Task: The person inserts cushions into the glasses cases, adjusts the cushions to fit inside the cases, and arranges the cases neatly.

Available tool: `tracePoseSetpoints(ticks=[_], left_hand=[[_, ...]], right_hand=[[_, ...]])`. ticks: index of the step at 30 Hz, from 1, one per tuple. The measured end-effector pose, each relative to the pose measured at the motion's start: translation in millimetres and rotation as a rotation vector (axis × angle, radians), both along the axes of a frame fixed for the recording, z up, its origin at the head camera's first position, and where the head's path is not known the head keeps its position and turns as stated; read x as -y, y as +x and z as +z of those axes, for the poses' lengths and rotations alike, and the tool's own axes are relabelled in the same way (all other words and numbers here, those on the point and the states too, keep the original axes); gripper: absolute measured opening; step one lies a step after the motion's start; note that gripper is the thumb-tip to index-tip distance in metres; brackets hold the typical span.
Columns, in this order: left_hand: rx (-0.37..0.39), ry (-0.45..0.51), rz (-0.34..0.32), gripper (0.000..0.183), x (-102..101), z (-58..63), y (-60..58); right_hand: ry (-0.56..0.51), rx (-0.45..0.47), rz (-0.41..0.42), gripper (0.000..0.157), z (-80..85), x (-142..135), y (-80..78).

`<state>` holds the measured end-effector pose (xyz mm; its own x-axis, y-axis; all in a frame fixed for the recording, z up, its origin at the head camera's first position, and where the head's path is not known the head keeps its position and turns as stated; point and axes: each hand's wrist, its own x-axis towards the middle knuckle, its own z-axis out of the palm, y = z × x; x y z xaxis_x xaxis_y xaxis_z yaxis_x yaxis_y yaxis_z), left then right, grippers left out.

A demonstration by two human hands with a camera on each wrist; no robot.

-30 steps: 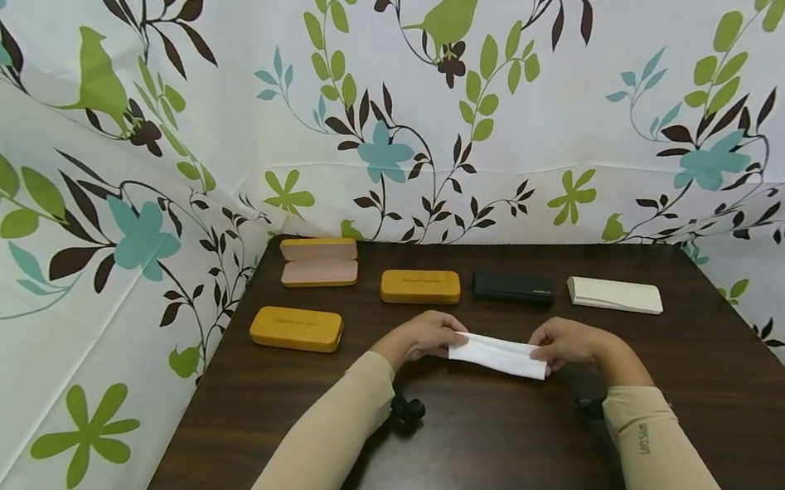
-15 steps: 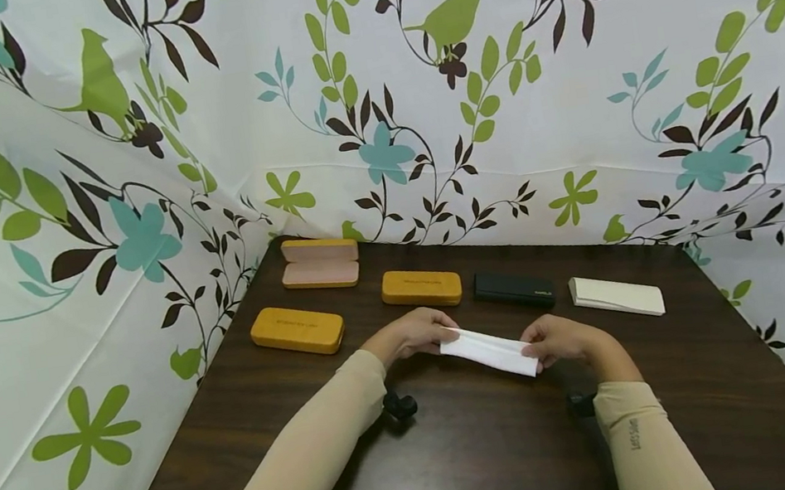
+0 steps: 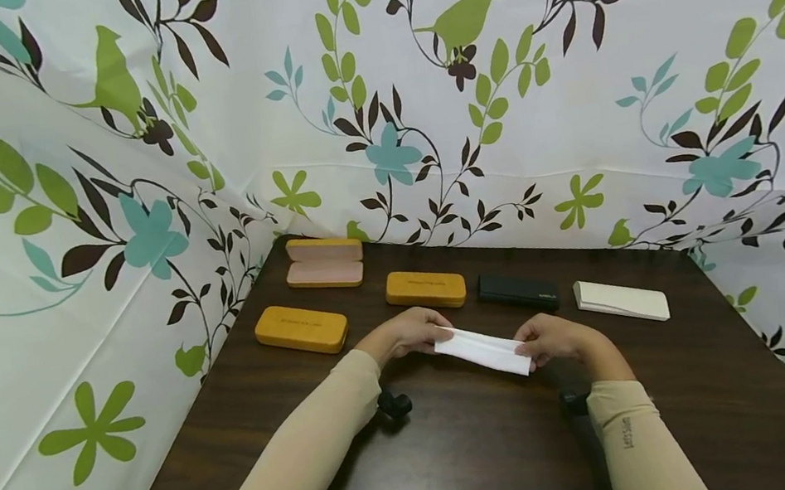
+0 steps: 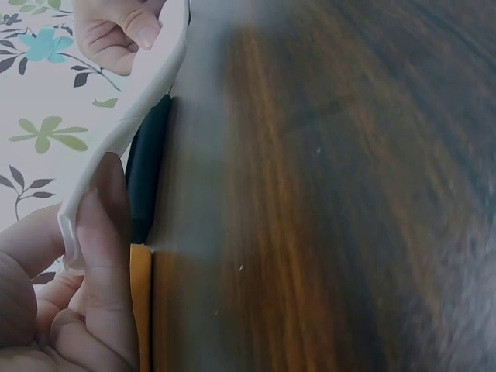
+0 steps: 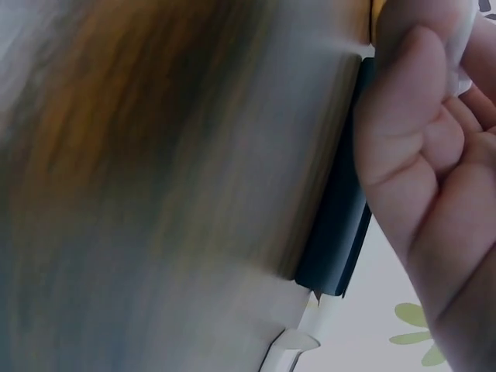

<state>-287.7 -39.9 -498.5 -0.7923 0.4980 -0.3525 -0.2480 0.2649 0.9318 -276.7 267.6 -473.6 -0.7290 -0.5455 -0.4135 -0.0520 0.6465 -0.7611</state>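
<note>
A white folded cloth (image 3: 484, 350) is stretched in a narrow strip between both hands, above the table. My left hand (image 3: 405, 334) pinches its left end between thumb and fingers; the left wrist view shows the folded layers of the cloth (image 4: 128, 116) at that grip. At the other end, my right hand (image 3: 555, 338) pinches the cloth, which is mostly hidden behind the fingers in the right wrist view. Just beyond the hands lie a closed yellow glasses case (image 3: 425, 289) and a black case (image 3: 517, 292).
On the dark wooden table (image 3: 467, 452), another closed yellow case (image 3: 301, 330) lies left. Behind it an open yellow case (image 3: 325, 271) shows its pink lining. A cream case (image 3: 620, 301) with a slanted flap lies right. A patterned curtain (image 3: 314, 114) borders the table's back and left.
Both hands have shifted slightly left and away from me with the cloth, which stays stretched between them. The head view has turned a little. The cases have not moved on the table.
</note>
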Motion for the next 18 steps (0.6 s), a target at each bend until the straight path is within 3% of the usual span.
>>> tracePoseSetpoints(ticks=[10, 18], left_hand=[[0.001, -0.001, 0.024, 0.028, 15, 1.2, -1.8], [0.011, 0.023, 0.058, 0.027, 23, 3.6, -2.3]], right_hand=[[-0.048, 0.007, 0.028, 0.014, 4.3, 14, -1.8], [-0.024, 0.016, 0.025, 0.012, 0.2, 21, -10.1]])
